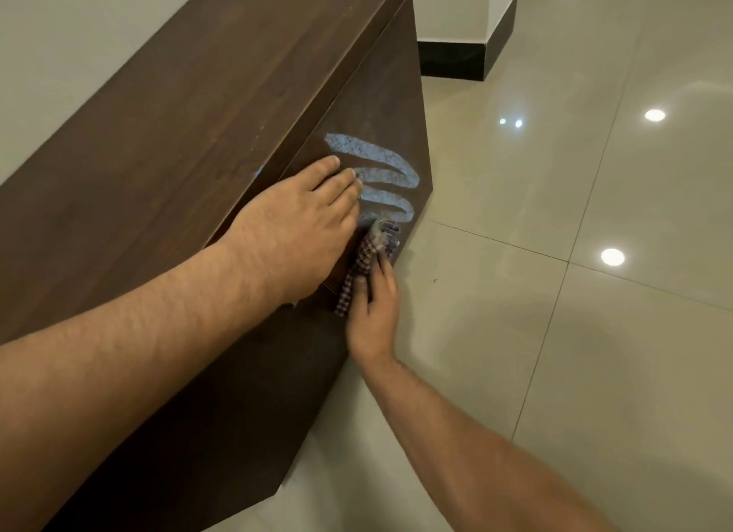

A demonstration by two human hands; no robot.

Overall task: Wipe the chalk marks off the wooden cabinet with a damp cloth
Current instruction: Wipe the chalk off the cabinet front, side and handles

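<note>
While pressed flat against the front panel of the long dark-brown wooden cabinet [190,143], left hand [301,222] at frame centre, fingers extended and held together, palm down over the cabinet's front edge, fingertips [349,176] touching the left end of the pale blue-white zigzag chalk marks [380,174]. Just below and right of it, right hand [375,309], closed around a bunched checked blue-and-white cloth [369,254], thumb and fingers pinching the fabric against the panel. Upper end of cloth touching the lowest loop of the chalk marks, near the panel's lower right corner; lower end trailing down along the thumb. Chalk marks running in three thick curved strokes across the front panel, right of centre, the top stroke reaching toward upper centre. Faint pale smudge on the cabinet's top edge just left of the left hand. Cabinet stretching from upper centre to lower left of the frame, against a pale wall [59,55]. Glossy beige floor tiles [575,234] filling the right half, with bright round light reflections.
</note>
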